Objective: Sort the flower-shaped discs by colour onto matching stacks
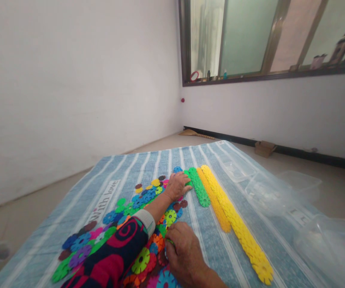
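My left hand (pixel 178 186) reaches across the cloth, its fingers closed on a green flower-shaped disc (pixel 187 176) at the far end of the rows. Beside it lies a row of overlapping green discs (pixel 200 191). To the right run a shorter orange-yellow row (pixel 222 219) and a long yellow row (pixel 244 236). Lower down, my right hand (pixel 184 250) is curled over the mixed pile of coloured discs (pixel 141 260), with a bit of green disc (pixel 170 241) showing at its thumb and fingers. My left forearm covers part of the pile.
A blue-and-white striped cloth (pixel 142 162) covers the table. Clear plastic containers (pixel 268 194) stand along its right side, another (pixel 328 248) nearer me. A cardboard box (pixel 265 148) and a broom (pixel 195 133) lie on the floor by the wall, under a window.
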Demonstrator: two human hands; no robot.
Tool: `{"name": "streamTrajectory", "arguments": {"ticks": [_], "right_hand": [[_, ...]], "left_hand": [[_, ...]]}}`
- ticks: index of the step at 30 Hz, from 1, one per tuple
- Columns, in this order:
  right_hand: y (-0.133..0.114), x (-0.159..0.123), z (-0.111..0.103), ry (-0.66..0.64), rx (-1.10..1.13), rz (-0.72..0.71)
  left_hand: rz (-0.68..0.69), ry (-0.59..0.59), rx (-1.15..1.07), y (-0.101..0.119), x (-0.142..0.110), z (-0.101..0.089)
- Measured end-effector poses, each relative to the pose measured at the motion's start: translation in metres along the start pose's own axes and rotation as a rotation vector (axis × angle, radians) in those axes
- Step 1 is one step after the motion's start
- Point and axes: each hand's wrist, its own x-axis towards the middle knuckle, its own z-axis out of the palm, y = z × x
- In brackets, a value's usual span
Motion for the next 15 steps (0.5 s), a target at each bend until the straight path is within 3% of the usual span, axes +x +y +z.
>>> {"name": "streamTrajectory", "arguments": {"ticks": [15], "right_hand": [[0.0012, -0.0012, 0.0007, -0.006, -0.034, 0.001]], "left_hand": [[-0.048, 0.014, 0.01, 0.0005, 0.0036, 0.0026]]}}
